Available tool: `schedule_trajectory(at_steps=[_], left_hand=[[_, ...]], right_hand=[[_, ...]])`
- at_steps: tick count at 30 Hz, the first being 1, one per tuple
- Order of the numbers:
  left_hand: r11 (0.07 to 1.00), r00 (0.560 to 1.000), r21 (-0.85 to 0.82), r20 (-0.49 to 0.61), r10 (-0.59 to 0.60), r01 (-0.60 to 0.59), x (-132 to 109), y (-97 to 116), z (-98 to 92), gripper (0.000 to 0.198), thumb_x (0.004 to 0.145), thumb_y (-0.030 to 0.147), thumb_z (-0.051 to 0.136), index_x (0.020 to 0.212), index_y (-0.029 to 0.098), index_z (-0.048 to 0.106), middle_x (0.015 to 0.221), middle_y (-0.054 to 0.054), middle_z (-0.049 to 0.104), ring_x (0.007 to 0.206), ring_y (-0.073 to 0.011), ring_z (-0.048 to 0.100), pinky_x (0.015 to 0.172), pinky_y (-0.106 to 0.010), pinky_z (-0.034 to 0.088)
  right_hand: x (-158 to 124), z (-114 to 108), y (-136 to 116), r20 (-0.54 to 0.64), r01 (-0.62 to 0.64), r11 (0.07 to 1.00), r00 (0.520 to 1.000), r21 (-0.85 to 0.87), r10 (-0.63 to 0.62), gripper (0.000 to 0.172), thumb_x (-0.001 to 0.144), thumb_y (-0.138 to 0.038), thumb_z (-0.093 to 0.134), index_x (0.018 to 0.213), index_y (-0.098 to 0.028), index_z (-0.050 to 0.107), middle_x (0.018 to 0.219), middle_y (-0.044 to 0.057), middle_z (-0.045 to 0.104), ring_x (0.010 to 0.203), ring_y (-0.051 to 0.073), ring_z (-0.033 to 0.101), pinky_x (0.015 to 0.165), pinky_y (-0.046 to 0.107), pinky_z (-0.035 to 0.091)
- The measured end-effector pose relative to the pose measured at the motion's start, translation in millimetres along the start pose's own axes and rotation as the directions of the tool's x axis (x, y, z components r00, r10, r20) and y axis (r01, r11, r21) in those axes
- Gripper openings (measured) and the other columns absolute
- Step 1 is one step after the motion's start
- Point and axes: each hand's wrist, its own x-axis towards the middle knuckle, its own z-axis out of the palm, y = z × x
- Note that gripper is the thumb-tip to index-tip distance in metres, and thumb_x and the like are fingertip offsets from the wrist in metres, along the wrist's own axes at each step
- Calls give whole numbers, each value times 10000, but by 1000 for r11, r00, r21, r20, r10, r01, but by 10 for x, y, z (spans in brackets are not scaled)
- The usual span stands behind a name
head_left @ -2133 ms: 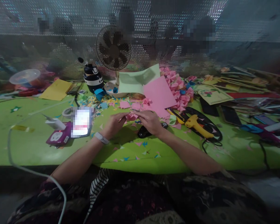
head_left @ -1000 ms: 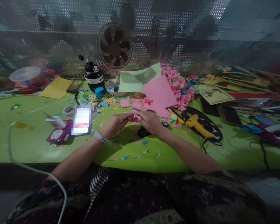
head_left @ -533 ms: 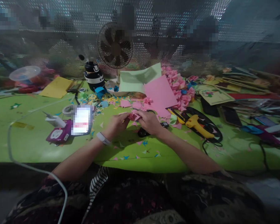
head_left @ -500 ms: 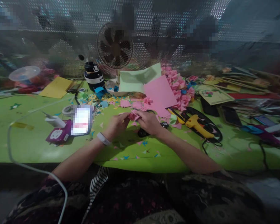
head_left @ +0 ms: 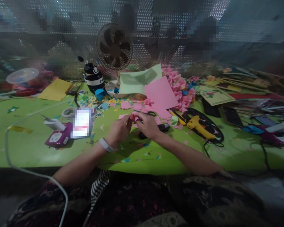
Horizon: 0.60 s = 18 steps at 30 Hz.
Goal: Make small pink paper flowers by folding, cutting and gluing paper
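A small piece of folded pink paper (head_left: 133, 117) shows between the fingertips of both hands, above the green table (head_left: 123, 157). My left hand (head_left: 120, 128), with a white band at the wrist, is closed on the paper from the left. My right hand (head_left: 147, 124) pinches it from the right with thumb and fingers. Just behind my right hand lie scissors (head_left: 151, 113), partly covered. A black object (head_left: 164, 127) lies beneath that hand, mostly hidden. Flat pink scraps (head_left: 138, 106) and a pink sheet (head_left: 162, 94) lie beyond the hands.
Right of my hands are a yellow glue gun (head_left: 200, 126) and a yellow cutter (head_left: 178, 117). A heap of pink paper flowers (head_left: 177, 82) stands behind. A fan (head_left: 115, 47), a dark bottle (head_left: 94, 78), a lit phone (head_left: 81, 123) and a purple power socket (head_left: 59, 136) are leftward.
My hands have shifted slightly, and the pink paper between them looks smaller and more bunched. The scissors behind my right hand show more. The whole view has moved a little.
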Motion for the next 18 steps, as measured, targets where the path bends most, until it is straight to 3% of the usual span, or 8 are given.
schedule_trajectory(at_steps=[3, 5, 8, 10, 12, 15, 18], left_hand=[[992, 997, 103, -28, 76, -73, -63, 45, 38, 244, 993, 265, 436, 1052, 177, 655, 642, -55, 683, 479, -142, 558, 476, -248, 353], [979, 994, 170, 14, 108, -109, -105, 90, 39, 271, 980, 209, 432, 1164, 140, 618, 713, -85, 719, 560, -162, 640, 508, -241, 418], [952, 985, 265, 113, 128, -154, -153, 157, 27, 395, 927, 92, 414, 1305, 73, 530, 999, -173, 753, 876, -225, 739, 709, -283, 550], [935, 979, 305, 145, 145, -183, -164, 186, 17, 451, 891, 40, 403, 1330, 33, 507, 1142, -228, 717, 1056, -263, 716, 856, -334, 564], [931, 975, 304, 151, 160, -200, -151, 195, -1, 444, 888, 37, 400, 1316, 16, 516, 1188, -260, 692, 1115, -284, 696, 904, -359, 558], [955, 975, 233, 170, 145, -182, -87, 166, -58, 372, 926, 115, 430, 1272, 44, 549, 1024, -215, 736, 922, -267, 739, 751, -327, 564], [977, 982, 175, 166, 90, -119, -7, 101, -121, 285, 980, 198, 393, 1117, 109, 627, 769, -113, 727, 627, -213, 692, 543, -276, 464]], right_hand=[[-7, 5, -19, 23, 17, 997, 1000, -79, -15, 287, 905, -163, 448, 1056, -180, 691, 914, 82, 755, 835, 224, 692, 758, 307, 499], [-30, 10, -31, 91, 47, 992, 995, -121, -36, 352, 898, -139, 426, 1157, -150, 663, 936, 109, 754, 825, 232, 688, 756, 317, 505], [-89, 38, -62, 227, 91, 987, 972, -132, -60, 501, 857, -106, 437, 1344, -89, 555, 998, 156, 749, 848, 250, 689, 775, 337, 522], [-126, 54, -96, 283, 106, 985, 957, -135, -64, 616, 808, -83, 457, 1423, -60, 481, 1041, 179, 742, 885, 263, 691, 794, 353, 536], [-140, 43, -136, 303, 103, 984, 951, -144, -56, 675, 776, -71, 454, 1450, -30, 448, 1095, 211, 731, 925, 278, 694, 824, 376, 543], [-100, -39, -168, 279, 63, 990, 960, -128, -25, 619, 789, -112, 470, 1400, -32, 518, 1127, 221, 728, 949, 290, 702, 859, 393, 544], [-20, -136, -122, 187, -20, 999, 982, -31, 26, 476, 808, -190, 527, 1261, -116, 653, 1032, 141, 769, 881, 266, 720, 827, 371, 559]])
